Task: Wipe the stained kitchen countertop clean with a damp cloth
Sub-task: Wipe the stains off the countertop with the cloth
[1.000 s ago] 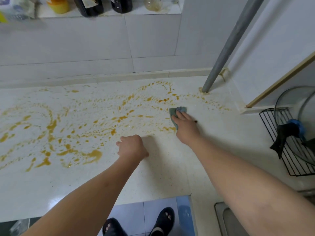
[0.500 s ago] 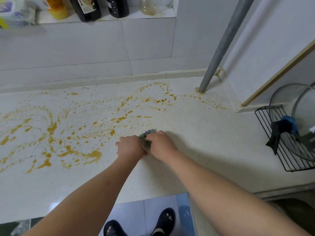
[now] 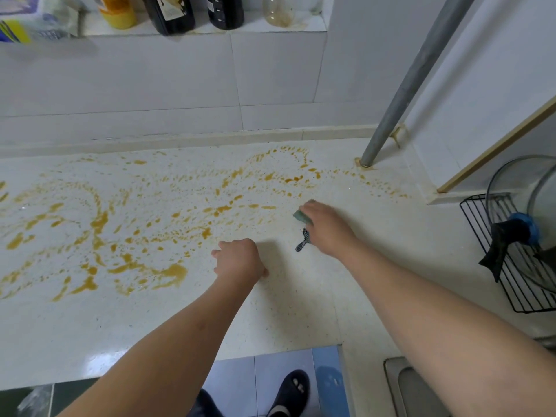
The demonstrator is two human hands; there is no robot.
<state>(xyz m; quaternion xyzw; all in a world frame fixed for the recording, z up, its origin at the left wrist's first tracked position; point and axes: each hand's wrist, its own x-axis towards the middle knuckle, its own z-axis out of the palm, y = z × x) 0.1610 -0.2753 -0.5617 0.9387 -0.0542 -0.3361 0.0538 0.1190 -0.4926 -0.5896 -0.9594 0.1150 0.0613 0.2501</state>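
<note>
Orange-brown sauce stains [image 3: 168, 224] are smeared over most of the pale speckled countertop [image 3: 301, 311], from the left edge to the pipe's foot. My right hand [image 3: 329, 228] lies palm down on a folded green cloth [image 3: 298, 216] and presses it to the counter at the stains' right edge. Most of the cloth is hidden under the fingers; a dark patterned tail [image 3: 302, 242] sticks out near the thumb. My left hand [image 3: 240, 261] rests on the counter as a curled fist with nothing in it, left of the cloth.
A grey metal pipe [image 3: 403, 94] rises from the counter's back right corner. A black wire rack [image 3: 511, 266] with glass lids stands at the right. Bottles [image 3: 171, 13] line the ledge above the tiled wall. A sink edge [image 3: 403, 386] shows at bottom right.
My right hand has pushed the cloth from beside my left hand up and to the right, back to the stains' right edge. The left fist has stayed in place.
</note>
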